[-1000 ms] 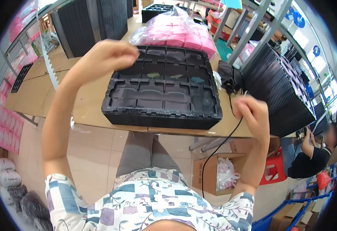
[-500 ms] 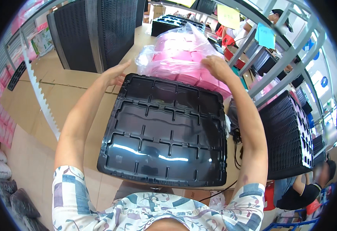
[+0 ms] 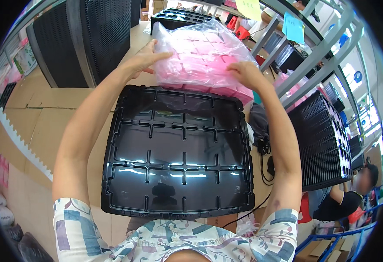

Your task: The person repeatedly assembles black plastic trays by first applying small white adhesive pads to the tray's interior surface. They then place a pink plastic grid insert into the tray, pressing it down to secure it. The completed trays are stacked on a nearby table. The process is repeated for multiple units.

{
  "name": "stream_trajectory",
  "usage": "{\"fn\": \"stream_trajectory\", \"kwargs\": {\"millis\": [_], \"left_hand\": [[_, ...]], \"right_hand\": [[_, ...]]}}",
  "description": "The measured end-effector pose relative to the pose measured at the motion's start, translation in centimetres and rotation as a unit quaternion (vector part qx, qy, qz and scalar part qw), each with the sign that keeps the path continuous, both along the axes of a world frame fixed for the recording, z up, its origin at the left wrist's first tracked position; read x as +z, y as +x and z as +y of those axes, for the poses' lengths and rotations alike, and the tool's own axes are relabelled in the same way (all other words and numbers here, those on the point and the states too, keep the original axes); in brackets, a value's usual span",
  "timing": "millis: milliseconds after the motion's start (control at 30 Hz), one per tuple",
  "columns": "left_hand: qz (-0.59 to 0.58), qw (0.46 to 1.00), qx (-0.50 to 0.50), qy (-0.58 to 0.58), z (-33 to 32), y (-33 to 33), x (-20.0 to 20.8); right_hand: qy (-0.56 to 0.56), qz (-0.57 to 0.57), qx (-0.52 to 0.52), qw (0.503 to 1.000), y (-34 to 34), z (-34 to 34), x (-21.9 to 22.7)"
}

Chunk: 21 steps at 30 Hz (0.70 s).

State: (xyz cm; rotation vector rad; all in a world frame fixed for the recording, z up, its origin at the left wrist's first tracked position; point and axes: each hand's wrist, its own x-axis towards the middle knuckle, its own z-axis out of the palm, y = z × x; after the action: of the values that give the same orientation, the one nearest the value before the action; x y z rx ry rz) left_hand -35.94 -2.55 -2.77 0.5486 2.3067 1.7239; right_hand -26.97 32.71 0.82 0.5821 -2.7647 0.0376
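A clear plastic bag (image 3: pixel 200 48) full of pink block-shaped packets lies on the cardboard-topped table, beyond a glossy black plastic tray (image 3: pixel 178 148). The tray has moulded ridges that mark out compartments, and its near edge is close to my body. At the bag's left side is my left hand (image 3: pixel 145 59), open, with the thumb apart and reaching onto the plastic. My right hand (image 3: pixel 248 75) is closed, pinching the film at the bag's right side. A lower row of pink packets (image 3: pixel 226 91) shows between the bag's film and the tray's far edge.
Tall stacks of black trays (image 3: pixel 80 41) stand at the far left. Another stack (image 3: pixel 320 139) is to the right, past a grey metal frame (image 3: pixel 313 65). Black cables (image 3: pixel 265 150) hang beside my right forearm. A co-worker (image 3: pixel 344 198) is at the lower right.
The clear bag now lies flatter and wider over the pink packets. My left hand has moved forward from near the tray's corner to the bag. The view has shifted slightly.
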Motion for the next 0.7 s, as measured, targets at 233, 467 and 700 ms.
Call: {"fn": "stream_trajectory", "kwargs": {"millis": [233, 467, 700], "left_hand": [[0.183, 0.978, -0.077, 0.063, 1.4, -1.0, 0.8], [0.540, 0.824, 0.109, -0.133, 1.4, -0.4, -0.3], [0.557, 0.781, -0.153, -0.237, 4.4, 5.6, -0.7]], "right_hand": [[-0.139, -0.016, -0.072, 0.988, -1.8, -0.5, -1.9], [-0.172, 0.044, -0.051, 0.983, -3.4, 0.2, -2.7], [-0.160, 0.213, -0.084, 0.960, -3.2, -3.3, 3.7]]}}
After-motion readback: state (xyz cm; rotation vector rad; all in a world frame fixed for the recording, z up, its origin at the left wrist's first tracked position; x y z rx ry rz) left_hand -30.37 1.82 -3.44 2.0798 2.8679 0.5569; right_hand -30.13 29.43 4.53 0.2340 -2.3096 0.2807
